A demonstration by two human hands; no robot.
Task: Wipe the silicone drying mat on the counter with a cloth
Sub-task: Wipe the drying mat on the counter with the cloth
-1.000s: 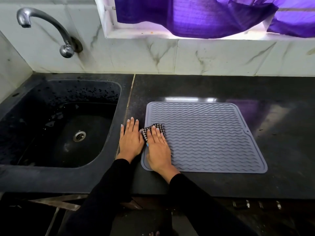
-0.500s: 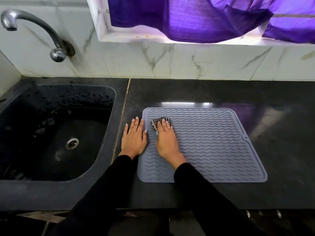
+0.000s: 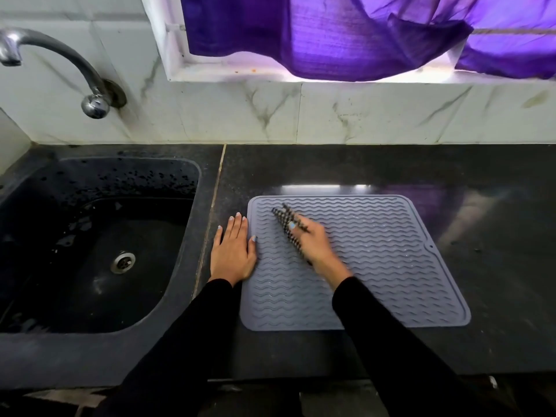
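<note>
two hands, one cloth, one mat, one sink, one tap.
sink (image 3: 45,296) and tap (image 3: 60,61) at left of the black counter (image 3: 496,266), marble tiles and purple curtain (image 3: 331,34) behind. left hand (image 3: 233,251) flat, fingers straight, on the grey mat's (image 3: 391,266) left edge. right hand (image 3: 313,243), blurred, grips the checked cloth (image 3: 288,227) on the mat's far-left part; half a second ago it lay flat under the palm.

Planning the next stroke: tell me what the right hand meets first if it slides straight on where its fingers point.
Probably the mat's raised far-left rim, then bare counter; right hand grips the cloth.
</note>
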